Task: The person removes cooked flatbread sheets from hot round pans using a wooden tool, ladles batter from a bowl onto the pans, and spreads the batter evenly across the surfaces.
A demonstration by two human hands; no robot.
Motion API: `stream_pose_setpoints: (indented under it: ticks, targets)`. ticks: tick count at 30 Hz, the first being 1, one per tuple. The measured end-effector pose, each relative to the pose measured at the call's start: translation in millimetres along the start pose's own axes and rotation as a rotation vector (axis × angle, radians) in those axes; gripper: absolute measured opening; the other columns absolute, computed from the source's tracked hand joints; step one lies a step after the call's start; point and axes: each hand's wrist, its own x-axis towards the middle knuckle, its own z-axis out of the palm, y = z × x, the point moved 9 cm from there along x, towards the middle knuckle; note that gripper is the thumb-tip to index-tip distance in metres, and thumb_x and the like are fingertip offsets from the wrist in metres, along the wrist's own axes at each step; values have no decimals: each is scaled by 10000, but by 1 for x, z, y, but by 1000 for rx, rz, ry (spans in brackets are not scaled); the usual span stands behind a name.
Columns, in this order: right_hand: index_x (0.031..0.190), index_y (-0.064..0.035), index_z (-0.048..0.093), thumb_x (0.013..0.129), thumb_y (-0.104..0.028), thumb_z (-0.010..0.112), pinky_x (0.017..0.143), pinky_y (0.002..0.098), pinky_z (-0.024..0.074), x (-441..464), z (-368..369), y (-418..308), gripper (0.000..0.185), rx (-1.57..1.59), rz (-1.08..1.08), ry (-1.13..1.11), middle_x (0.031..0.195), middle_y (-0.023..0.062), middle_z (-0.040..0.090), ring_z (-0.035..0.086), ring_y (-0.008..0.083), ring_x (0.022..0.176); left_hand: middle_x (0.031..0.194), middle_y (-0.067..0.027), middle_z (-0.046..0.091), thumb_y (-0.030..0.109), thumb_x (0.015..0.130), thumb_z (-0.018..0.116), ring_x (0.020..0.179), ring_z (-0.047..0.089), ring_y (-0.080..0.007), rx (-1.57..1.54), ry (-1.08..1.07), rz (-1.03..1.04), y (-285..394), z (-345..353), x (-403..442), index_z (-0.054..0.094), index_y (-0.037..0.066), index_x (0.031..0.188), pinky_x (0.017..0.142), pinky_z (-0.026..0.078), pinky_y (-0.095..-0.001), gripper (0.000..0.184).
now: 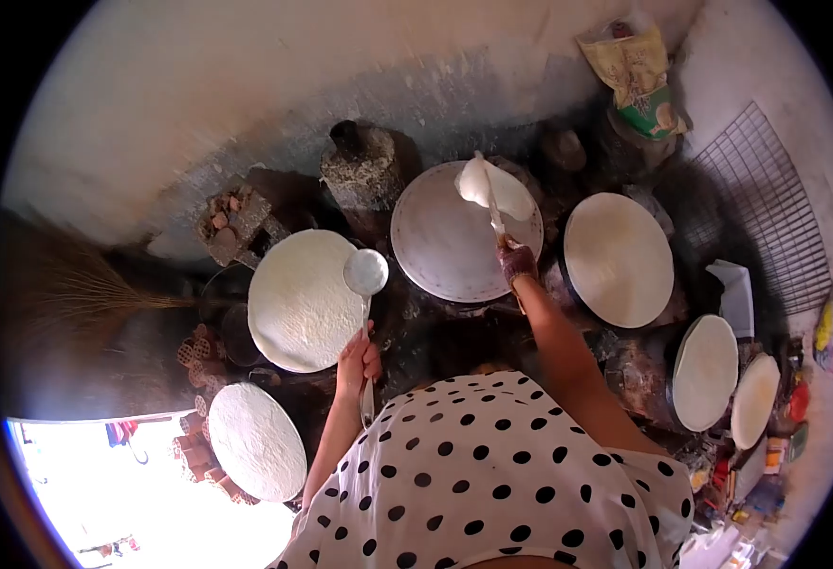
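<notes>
My left hand (pixel 356 364) is wrapped round the handle of a metal ladle (pixel 366 273). Its round bowl, coated with white batter, sits over the right edge of a griddle (pixel 298 308) covered by a pale layer. In a dark reddish glove, my right hand (pixel 517 260) grips a batter spreader (pixel 492 204) with a thin stick-like part pointing away from me. It reaches over the round middle griddle (pixel 435 242), where a thick patch of white batter (pixel 514 196) lies at the far right. The rest of that griddle's surface looks greyish and thinly marked.
Pale rounds lie on griddles at the right (pixel 619 261), lower right (pixel 705 373) and lower left (pixel 257 442). Behind stand a stove pipe (pixel 347 139) and a sack (pixel 639 81). A wire rack (pixel 768 209) leans on the right wall; a twig broom (pixel 103 289) lies left.
</notes>
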Motion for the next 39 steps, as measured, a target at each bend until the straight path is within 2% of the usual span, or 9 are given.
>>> stream_pose_setpoints:
  ticks: [2,8,10,20,24,29,34,36,39]
  targets:
    - [1117,-51,637,833,-333,586,810,349,491,-16,36,-59,403,-1206,-219,-132,992,181,673,654,286,935,558,64,261,216,1007,372,395,275,-60,-16,40,-16,-7,-7,-2,502,177,1261,362,272,-223,288]
    - [1135,-67,638,831,-278,608,866,318,479,-23,-5,-123,372,-1066,-399,-219,1054,164,664,643,261,987,562,66,247,213,1004,380,398,249,-50,-91,-22,34,-15,-7,-5,504,161,1263,363,259,-218,292]
    - [1167,-78,619,858,-259,590,851,331,482,-17,-29,-100,360,-973,-131,-69,1098,147,652,639,262,998,573,56,267,200,1002,376,401,290,-75,-131,-3,7,-16,-2,-8,459,135,1306,385,334,-250,321]
    - [1134,-98,649,842,-244,614,766,306,490,5,59,-81,328,-1206,-74,-578,946,178,680,656,215,843,591,54,283,179,993,383,405,305,-58,-291,3,-64,-42,29,-15,465,131,1307,373,327,-229,329]
    - [1206,-130,610,851,-267,623,806,291,490,3,21,-146,381,-984,-284,-446,1030,138,677,656,213,901,590,54,281,181,992,391,402,300,-58,-236,61,-18,-43,36,-29,471,134,1303,367,321,-226,324]
    - [1216,-236,587,859,-431,572,845,392,490,12,13,-88,407,-1425,-56,-279,1129,102,639,620,321,1000,584,65,295,216,1001,387,393,326,-50,-358,19,-43,-68,40,-36,486,165,1272,324,327,-227,293]
    - [1191,-217,616,819,-378,614,838,364,498,9,51,-85,405,-1458,-137,-553,1081,96,665,635,303,986,578,62,285,219,1001,391,385,320,-55,-396,46,-93,-83,48,-40,497,182,1264,330,313,-233,286]
    - [1154,-188,646,794,-339,628,838,347,502,19,43,-104,391,-1101,-268,-677,1081,94,668,638,282,998,575,61,280,215,999,398,391,317,-57,-362,96,-66,-79,53,-46,498,175,1268,335,300,-231,290]
    - [1145,-160,652,786,-307,633,852,345,498,39,20,-114,388,-1211,-195,-427,1120,109,650,630,281,1021,573,56,280,213,998,404,391,309,-60,-357,54,13,-77,61,-55,498,166,1270,339,296,-230,292]
